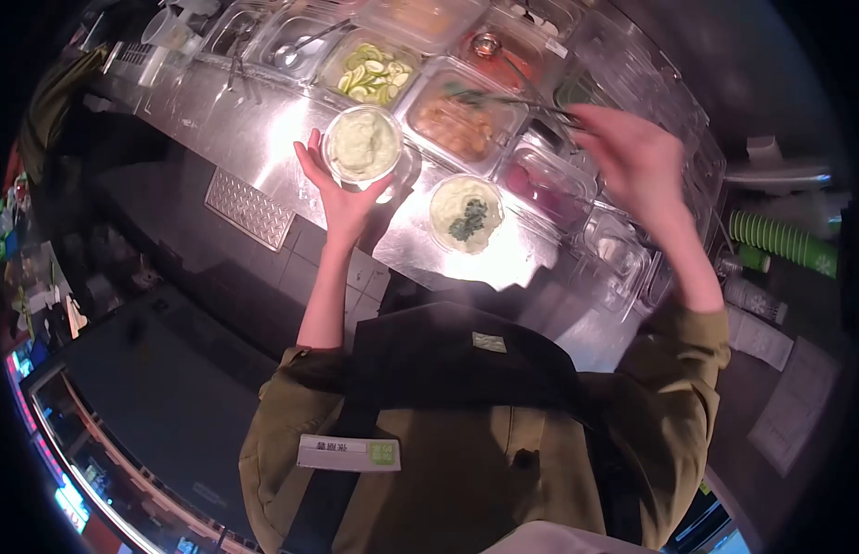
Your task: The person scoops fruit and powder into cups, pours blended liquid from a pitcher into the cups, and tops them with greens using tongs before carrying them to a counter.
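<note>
My left hand [344, 201] is wrapped round a clear cup [363, 144] filled with something pale green and creamy, held up over the steel counter. A second cup [465, 214] with the same pale filling and dark green leaves on top stands on the counter to its right. Slightly blurred, my right hand [628, 152] grips metal tongs [526, 103]. The tongs reach left over a container of orange-brown pieces [457, 120], with some green leaves near their tips.
Behind the cups are containers of sliced limes [372, 74], red sauce with a ladle [499, 60] and purple-red pieces [548, 189]. Green stacked cups [782, 242] lie at the right. A dark gap and floor [300, 268] lie beyond the counter's near edge.
</note>
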### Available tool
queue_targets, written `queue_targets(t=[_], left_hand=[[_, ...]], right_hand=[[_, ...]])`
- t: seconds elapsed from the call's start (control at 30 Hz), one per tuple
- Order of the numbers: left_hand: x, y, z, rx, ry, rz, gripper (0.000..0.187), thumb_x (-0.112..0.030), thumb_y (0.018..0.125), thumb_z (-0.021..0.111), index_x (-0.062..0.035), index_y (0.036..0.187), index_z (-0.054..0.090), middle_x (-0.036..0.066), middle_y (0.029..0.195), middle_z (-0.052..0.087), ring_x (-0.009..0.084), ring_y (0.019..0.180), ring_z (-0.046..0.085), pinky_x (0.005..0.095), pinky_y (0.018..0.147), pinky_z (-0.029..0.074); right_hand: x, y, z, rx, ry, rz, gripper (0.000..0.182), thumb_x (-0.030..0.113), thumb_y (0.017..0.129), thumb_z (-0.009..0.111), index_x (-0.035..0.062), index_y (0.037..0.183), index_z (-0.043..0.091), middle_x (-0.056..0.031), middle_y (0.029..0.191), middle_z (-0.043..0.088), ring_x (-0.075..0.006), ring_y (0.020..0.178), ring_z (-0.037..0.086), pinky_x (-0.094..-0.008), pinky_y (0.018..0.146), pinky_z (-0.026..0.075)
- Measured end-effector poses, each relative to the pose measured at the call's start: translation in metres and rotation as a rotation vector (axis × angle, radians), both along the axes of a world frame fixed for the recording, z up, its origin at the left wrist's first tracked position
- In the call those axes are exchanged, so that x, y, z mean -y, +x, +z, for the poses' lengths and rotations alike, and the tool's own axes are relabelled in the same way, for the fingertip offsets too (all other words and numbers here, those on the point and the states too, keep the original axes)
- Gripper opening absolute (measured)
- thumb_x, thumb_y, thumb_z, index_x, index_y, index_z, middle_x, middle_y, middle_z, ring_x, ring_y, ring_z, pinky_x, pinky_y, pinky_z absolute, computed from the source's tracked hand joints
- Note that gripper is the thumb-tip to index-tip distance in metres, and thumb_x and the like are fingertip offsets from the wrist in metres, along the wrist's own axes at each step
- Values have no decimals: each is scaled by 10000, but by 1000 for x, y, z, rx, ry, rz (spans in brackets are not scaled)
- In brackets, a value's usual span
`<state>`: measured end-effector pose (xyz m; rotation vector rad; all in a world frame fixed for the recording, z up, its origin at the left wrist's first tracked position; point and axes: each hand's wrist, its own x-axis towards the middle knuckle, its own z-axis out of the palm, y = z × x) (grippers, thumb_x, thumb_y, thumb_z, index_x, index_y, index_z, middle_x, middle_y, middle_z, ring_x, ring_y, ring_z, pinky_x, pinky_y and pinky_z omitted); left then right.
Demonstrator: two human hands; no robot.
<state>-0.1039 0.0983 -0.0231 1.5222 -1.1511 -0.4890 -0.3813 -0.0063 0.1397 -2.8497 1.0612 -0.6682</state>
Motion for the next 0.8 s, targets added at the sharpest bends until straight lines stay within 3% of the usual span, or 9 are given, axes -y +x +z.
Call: queue_targets(t=[0.17, 0.27, 0.37, 0.47, 0.5, 0.57, 0.63, 0.67, 0.8], left_hand=[[2, 4, -7, -24, -98, -84, 1173, -110, 572, 759, -111, 1306, -156, 215, 1338, 119, 317, 1239, 176, 414, 1003, 218], [2, 4, -7, 5, -106, -75, 1178, -106, 569, 761, -126, 1307, -157, 211, 1334, 129, 320, 1228, 195, 418, 994, 244], [6, 1, -9, -104, -166, -85, 1189, -122, 557, 771, -105, 1304, -155, 202, 1332, 132, 314, 1218, 211, 427, 1005, 219], [6, 4, -18, 64, -84, -44, 1208, -153, 538, 787, -71, 1300, -147, 192, 1326, 149, 310, 1214, 220, 423, 1015, 194], [5, 4, -4, 509, 158, 36, 1232, -183, 521, 800, -48, 1291, -152, 181, 1317, 178, 302, 1209, 228, 412, 1022, 177], [8, -1, -23, 25, -59, 10, 1234, -166, 535, 801, -48, 1279, -177, 178, 1282, 263, 286, 1154, 321, 409, 1001, 238], [11, -6, -22, -121, -174, -26, 1220, -91, 544, 788, -60, 1273, -190, 188, 1278, 272, 284, 1153, 330, 409, 984, 282], [12, -7, -22, -58, -162, -1, 1195, -62, 553, 773, -70, 1277, -178, 195, 1277, 272, 288, 1154, 329, 417, 982, 287], [16, -8, -29, -40, -179, 29, 1199, -77, 546, 776, -70, 1284, -170, 209, 1260, 294, 300, 1158, 328, 430, 987, 273]], right_hand=[[-2, 88, -21, -209, -171, 303, 291, 86, 643, 518, 28, 922, 575, -65, 821, 593, -204, 722, 564, -317, 610, 465], [-8, 96, -24, -265, -190, 307, 320, 80, 632, 518, -2, 939, 552, -65, 810, 579, -206, 706, 544, -322, 603, 461], [-11, 82, -15, -301, -148, 222, 418, 98, 614, 622, 48, 1021, 542, -82, 909, 592, -201, 655, 564, -285, 553, 441], [-15, 44, 5, -120, -50, 118, 390, 120, 653, 634, 48, 1026, 545, -92, 889, 594, -223, 702, 580, -305, 582, 457], [-18, 20, 15, -108, -87, -17, 331, 136, 698, 625, 61, 1012, 553, -99, 890, 594, -237, 723, 591, -320, 608, 466], [-25, -51, 25, -112, 59, -478, 278, 162, 740, 591, 92, 1009, 576, -92, 860, 615, -249, 719, 603, -322, 616, 470], [-23, -132, 7, -277, 166, -881, 299, 232, 738, 589, 128, 1019, 587, -93, 836, 624, -260, 736, 607, -351, 631, 471], [-21, -166, -14, -409, 247, -1037, 316, 268, 729, 591, 147, 1021, 592, -96, 824, 627, -270, 750, 607, -370, 641, 471], [-3, -238, -115, -708, 305, -1137, 253, 296, 695, 604, 127, 884, 621, -147, 804, 617, -310, 795, 589, -407, 679, 467]])
